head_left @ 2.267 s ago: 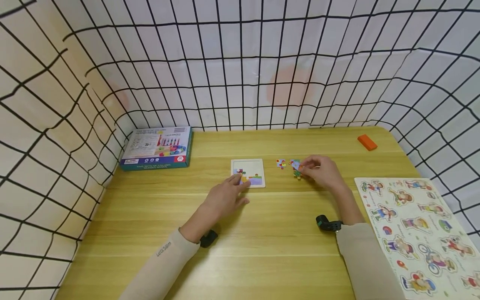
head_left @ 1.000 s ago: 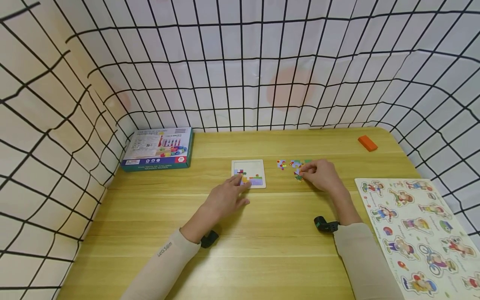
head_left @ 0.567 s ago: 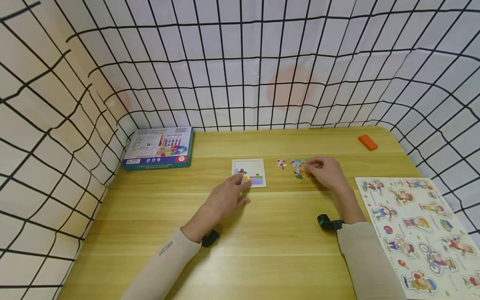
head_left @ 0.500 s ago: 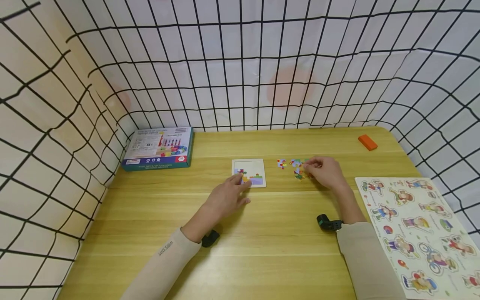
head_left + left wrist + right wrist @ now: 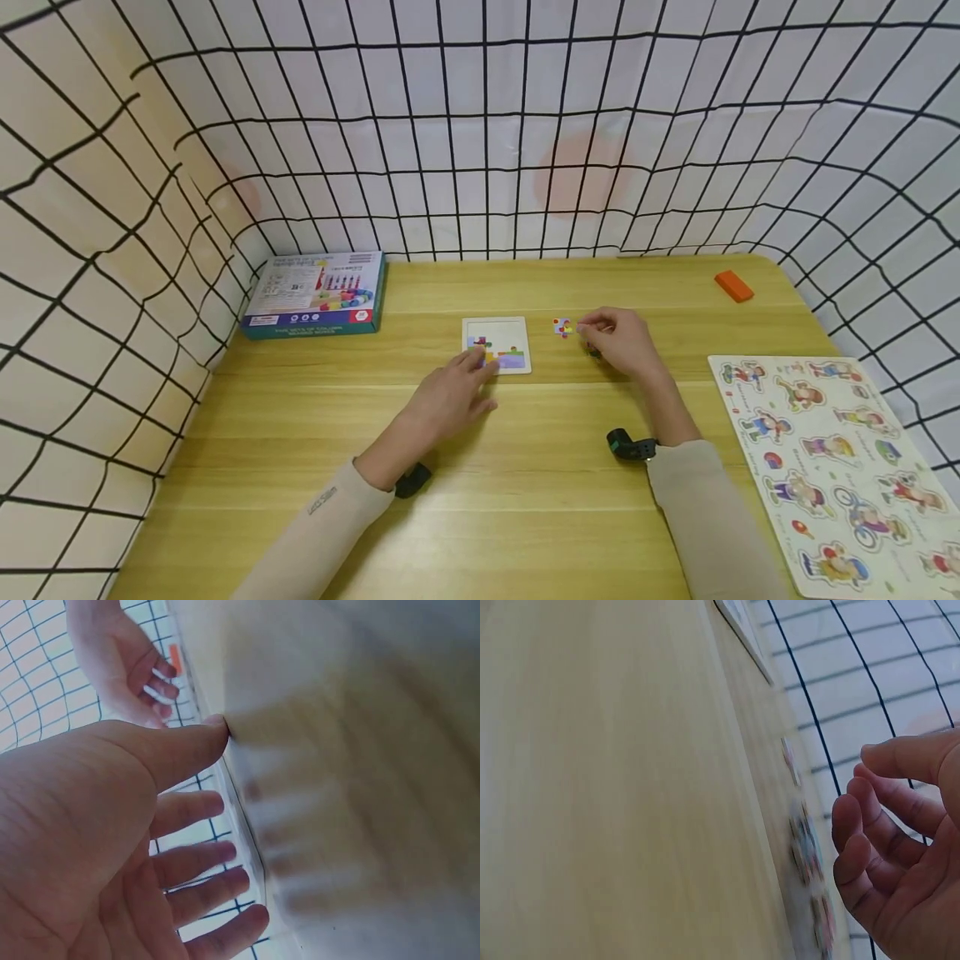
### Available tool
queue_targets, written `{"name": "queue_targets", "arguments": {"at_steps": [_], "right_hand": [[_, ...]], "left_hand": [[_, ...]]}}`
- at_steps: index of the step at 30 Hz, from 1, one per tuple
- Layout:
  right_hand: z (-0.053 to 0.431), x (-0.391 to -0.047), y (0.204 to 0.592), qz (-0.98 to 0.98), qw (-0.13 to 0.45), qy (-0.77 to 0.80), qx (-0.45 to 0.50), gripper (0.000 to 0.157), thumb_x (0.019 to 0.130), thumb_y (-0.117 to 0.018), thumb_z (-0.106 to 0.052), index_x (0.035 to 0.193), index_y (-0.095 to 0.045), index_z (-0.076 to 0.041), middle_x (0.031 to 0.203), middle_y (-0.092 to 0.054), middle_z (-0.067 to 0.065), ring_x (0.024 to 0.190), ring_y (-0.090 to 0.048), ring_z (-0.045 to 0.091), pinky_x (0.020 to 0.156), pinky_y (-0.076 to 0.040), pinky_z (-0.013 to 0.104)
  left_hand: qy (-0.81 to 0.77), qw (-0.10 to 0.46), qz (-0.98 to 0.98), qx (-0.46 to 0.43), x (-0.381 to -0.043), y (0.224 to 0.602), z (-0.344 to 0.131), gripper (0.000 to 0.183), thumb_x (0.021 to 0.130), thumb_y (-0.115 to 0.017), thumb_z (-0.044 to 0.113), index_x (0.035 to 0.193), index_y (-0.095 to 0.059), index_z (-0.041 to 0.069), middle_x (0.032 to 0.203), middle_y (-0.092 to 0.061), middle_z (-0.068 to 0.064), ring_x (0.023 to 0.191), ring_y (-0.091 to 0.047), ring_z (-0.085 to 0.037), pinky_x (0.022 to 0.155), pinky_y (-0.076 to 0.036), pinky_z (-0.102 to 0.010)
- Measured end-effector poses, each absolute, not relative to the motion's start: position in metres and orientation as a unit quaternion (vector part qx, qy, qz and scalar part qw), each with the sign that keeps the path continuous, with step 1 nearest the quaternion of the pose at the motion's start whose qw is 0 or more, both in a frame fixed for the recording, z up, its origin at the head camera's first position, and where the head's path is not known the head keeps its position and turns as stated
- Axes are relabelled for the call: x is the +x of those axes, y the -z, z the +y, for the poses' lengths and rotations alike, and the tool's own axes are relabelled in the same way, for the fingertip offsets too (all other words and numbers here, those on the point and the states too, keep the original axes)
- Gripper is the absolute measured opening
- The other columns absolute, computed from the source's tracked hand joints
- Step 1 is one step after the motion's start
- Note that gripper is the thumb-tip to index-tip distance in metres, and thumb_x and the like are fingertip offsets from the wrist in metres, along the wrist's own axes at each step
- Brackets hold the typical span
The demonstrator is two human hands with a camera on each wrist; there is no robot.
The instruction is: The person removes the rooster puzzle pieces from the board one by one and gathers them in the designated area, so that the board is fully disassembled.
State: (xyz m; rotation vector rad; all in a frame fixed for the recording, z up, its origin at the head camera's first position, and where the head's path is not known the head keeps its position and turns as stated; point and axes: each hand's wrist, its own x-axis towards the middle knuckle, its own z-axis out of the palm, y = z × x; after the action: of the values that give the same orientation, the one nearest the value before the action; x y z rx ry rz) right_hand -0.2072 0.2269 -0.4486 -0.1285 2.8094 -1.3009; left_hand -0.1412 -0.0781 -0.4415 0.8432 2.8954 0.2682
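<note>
A small white puzzle tray [image 5: 495, 329] lies mid-table, with several colourful jigsaw pieces [image 5: 512, 360] fitted along its lower part. My left hand [image 5: 448, 398] rests fingertips on the tray's lower left, fingers mostly straight, covering some pieces. To the right of the tray lies one loose jigsaw piece [image 5: 562, 327]. My right hand [image 5: 621, 340] hovers just right of it, fingers bent, over other loose pieces that it mostly hides in the head view. In the right wrist view, a small heap of loose pieces [image 5: 806, 844] lies below the hand; nothing shows between thumb and fingers.
A boxed toy set [image 5: 315, 294] stands at the back left. An orange block [image 5: 733, 286] lies at the back right. A large picture board [image 5: 832, 467] covers the right side of the wooden table [image 5: 525, 517]. A grid-patterned curtain [image 5: 480, 125] surrounds the back and sides.
My right hand shifts around the loose pieces, first moving slightly right, then left until it covers most of them. The left hand stays on the tray.
</note>
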Motion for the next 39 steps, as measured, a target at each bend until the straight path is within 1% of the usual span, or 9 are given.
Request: {"name": "queue_targets", "arguments": {"at_steps": [2,5,9,16,21,30,39], "right_hand": [[0.218,-0.209,0.449,0.904,0.021,0.425,-0.048,0.024,0.102,-0.064,-0.023,0.114,-0.074,-0.005,0.104,-0.074,0.016,0.088,-0.066,0.026,0.072,-0.052,0.032],[0.206,-0.211,0.450,0.902,0.021,0.428,-0.055,0.021,0.101,-0.065,-0.023,0.112,-0.075,-0.007,0.105,-0.074,0.013,0.088,-0.063,0.023,0.073,-0.051,0.032],[0.191,-0.212,0.452,0.896,0.031,0.437,-0.065,0.019,0.101,-0.067,-0.025,0.110,-0.075,-0.010,0.106,-0.075,0.009,0.088,-0.063,0.021,0.076,-0.050,0.032],[0.166,-0.214,0.458,0.881,0.039,0.462,-0.096,0.018,0.100,-0.068,-0.021,0.110,-0.075,-0.008,0.104,-0.075,0.010,0.090,-0.066,0.021,0.080,-0.052,0.030],[0.152,-0.213,0.460,0.876,0.046,0.468,-0.111,0.019,0.100,-0.068,-0.021,0.111,-0.076,-0.008,0.104,-0.075,0.010,0.092,-0.068,0.022,0.083,-0.054,0.034],[0.137,-0.215,0.463,0.875,0.041,0.464,-0.130,0.021,0.100,-0.069,-0.021,0.113,-0.075,-0.007,0.103,-0.076,0.009,0.093,-0.070,0.023,0.086,-0.057,0.039],[0.129,-0.215,0.463,0.867,0.053,0.478,-0.131,0.021,0.101,-0.068,-0.021,0.114,-0.075,-0.006,0.106,-0.075,0.008,0.096,-0.068,0.022,0.088,-0.056,0.039]], "left_hand": [[-0.085,0.057,0.953,0.286,-0.139,0.440,-0.078,0.062,0.102,-0.064,0.042,0.155,-0.049,0.015,0.164,-0.040,-0.012,0.150,-0.041,-0.034,0.110,-0.050,-0.052],[-0.083,0.053,0.949,0.298,-0.137,0.439,-0.078,0.062,0.102,-0.063,0.041,0.155,-0.049,0.012,0.164,-0.042,-0.010,0.148,-0.044,-0.035,0.110,-0.050,-0.053],[-0.077,0.053,0.948,0.305,-0.134,0.439,-0.078,0.061,0.103,-0.062,0.041,0.155,-0.049,0.011,0.162,-0.044,-0.010,0.148,-0.045,-0.033,0.112,-0.048,-0.052],[-0.068,0.058,0.948,0.306,-0.133,0.441,-0.077,0.060,0.103,-0.062,0.040,0.154,-0.050,0.010,0.161,-0.046,-0.009,0.148,-0.046,-0.032,0.115,-0.046,-0.049],[-0.067,0.060,0.947,0.310,-0.134,0.442,-0.077,0.060,0.104,-0.062,0.038,0.154,-0.049,0.008,0.160,-0.046,-0.010,0.147,-0.046,-0.033,0.117,-0.044,-0.047],[-0.071,0.058,0.947,0.309,-0.134,0.444,-0.080,0.059,0.104,-0.062,0.038,0.153,-0.050,0.009,0.159,-0.047,-0.010,0.147,-0.046,-0.032,0.118,-0.043,-0.046],[-0.074,0.057,0.946,0.309,-0.134,0.443,-0.080,0.059,0.104,-0.062,0.038,0.153,-0.050,0.008,0.160,-0.047,-0.011,0.147,-0.046,-0.033,0.118,-0.042,-0.046]]}}
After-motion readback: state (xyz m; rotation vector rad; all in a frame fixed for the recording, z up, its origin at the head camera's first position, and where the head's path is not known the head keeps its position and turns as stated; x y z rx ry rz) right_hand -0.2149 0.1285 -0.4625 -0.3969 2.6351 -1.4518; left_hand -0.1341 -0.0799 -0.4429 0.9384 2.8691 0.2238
